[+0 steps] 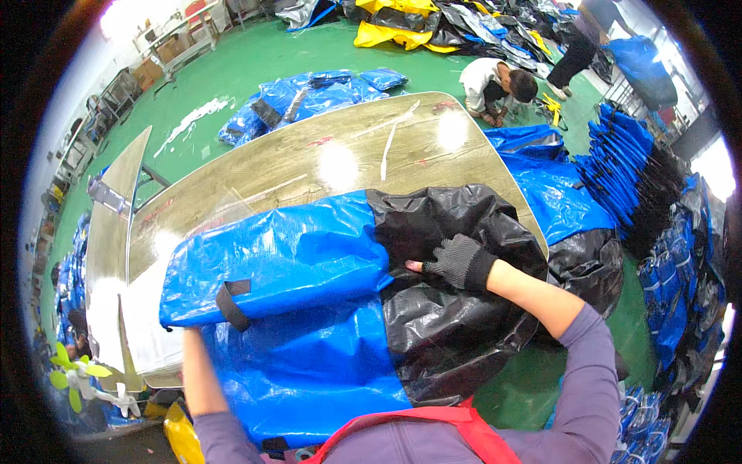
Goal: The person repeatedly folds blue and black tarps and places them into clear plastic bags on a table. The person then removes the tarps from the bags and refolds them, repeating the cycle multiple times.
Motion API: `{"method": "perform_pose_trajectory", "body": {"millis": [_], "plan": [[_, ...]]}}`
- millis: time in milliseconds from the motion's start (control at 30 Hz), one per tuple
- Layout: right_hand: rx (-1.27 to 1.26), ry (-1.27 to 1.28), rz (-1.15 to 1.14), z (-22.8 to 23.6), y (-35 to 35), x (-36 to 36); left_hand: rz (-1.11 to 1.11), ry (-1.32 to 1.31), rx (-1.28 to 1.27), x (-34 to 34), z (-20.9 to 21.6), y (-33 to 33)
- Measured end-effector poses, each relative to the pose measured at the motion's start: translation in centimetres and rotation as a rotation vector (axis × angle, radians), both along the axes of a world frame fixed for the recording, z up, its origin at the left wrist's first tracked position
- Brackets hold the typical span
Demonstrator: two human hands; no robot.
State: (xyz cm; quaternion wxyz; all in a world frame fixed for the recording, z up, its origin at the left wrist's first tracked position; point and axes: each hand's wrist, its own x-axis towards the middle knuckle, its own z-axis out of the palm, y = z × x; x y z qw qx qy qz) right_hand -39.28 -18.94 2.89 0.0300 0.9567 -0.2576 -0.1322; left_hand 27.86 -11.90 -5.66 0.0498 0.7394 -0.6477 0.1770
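Glossy wood-grain tabletop (pixel 286 158) bears a creased blue-and-black tarpaulin (pixel 309 247), slick, with a black webbing strap (pixel 229 309). Its blue fold hides the left hand (whose grip I cannot tell); the knit-gloved right hand (pixel 457 261) lies flat on the wrinkled black part, fingers loosely apart. Beyond, shiny blue bundles (pixel 332 97) lie heaped.

Beyond the grip: a crouching person (pixel 498 85), yellow straps (pixel 553 110) and a heap of yellow, grey and black sheeting (pixel 392 37). Far left, what look like cardboard boxes (pixel 147 75); nearer left, a green-bladed fan (pixel 59 379).
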Motion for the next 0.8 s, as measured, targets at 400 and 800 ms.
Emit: {"method": "perform_pose_trajectory", "body": {"millis": [400,800], "plan": [[-0.047,-0.306,-0.226,11.2,-4.5,6.3,-0.843,0.103,0.394,-30.2,10.2,-6.2],[-0.008,-0.653,-0.762,-4.6,-1.7,-10.6,0.359,-0.049,0.537,-15.7,6.7,-1.3]]}}
